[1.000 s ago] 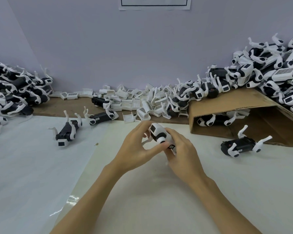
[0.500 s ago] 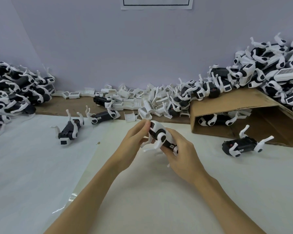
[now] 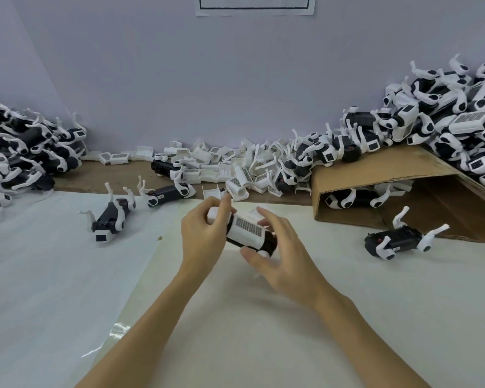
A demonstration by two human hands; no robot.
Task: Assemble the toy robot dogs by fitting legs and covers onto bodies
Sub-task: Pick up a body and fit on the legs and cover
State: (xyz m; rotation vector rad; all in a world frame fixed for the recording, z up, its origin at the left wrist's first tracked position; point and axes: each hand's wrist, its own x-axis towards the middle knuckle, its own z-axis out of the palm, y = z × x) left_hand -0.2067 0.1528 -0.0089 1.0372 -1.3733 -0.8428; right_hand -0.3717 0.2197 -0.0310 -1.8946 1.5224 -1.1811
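Observation:
A black toy dog body with a white grilled cover [image 3: 245, 231] is held above the table's middle, cover side up. My left hand [image 3: 205, 233] grips its front end, fingers curled over the white head part. My right hand [image 3: 277, 247] cups the rear end, thumb under it and fingers spread over the top. Its legs are mostly hidden behind my hands. A heap of loose white covers [image 3: 221, 166] lies at the back centre.
Two black bodies with legs up [image 3: 111, 219] [image 3: 168, 193] lie at the left, another [image 3: 398, 239] at the right beside a tipped cardboard box [image 3: 375, 177]. Piles of dogs fill the far left [image 3: 17, 155] and far right [image 3: 445, 121]. White sheets cover the table.
The dog has been turned over between my hands, so its grilled cover now faces up. My right hand's fingers have spread over the rear end.

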